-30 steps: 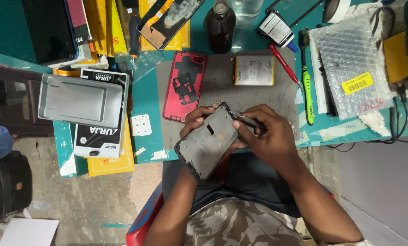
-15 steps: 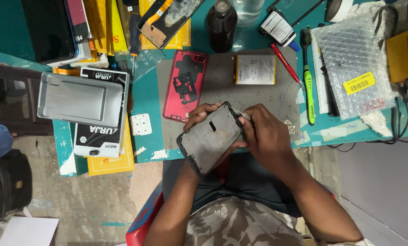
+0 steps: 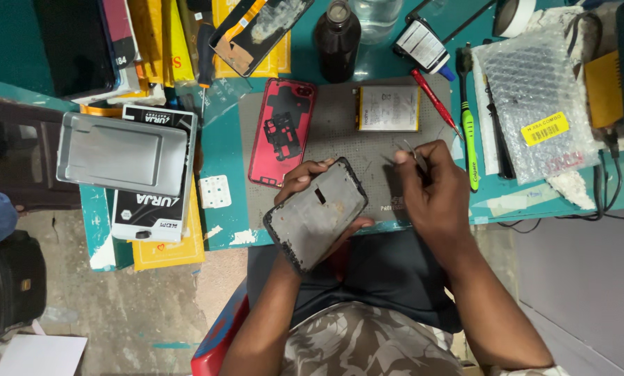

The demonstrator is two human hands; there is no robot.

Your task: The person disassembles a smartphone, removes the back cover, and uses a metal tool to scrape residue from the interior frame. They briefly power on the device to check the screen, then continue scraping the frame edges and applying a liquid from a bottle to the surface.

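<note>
Left hand (image 3: 305,182) gripping grey phone frame (image 3: 317,214) above teal counter (image 3: 223,150) edge; right hand (image 3: 429,186) pinching thin metal tweezers (image 3: 417,157). Behind: white rectangular battery (image 3: 389,108), yellow-labelled bubble-wrap pouch (image 3: 539,104).

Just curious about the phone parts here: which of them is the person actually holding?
The grey phone frame, gripped in the left hand. The red back cover and the orange-edged panel lie on the bench.

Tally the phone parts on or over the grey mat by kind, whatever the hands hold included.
Grey phone frame, in left hand: 1
Red back cover: 1
Battery: 1
Tweezers, in right hand: 1
Total: 4
</note>
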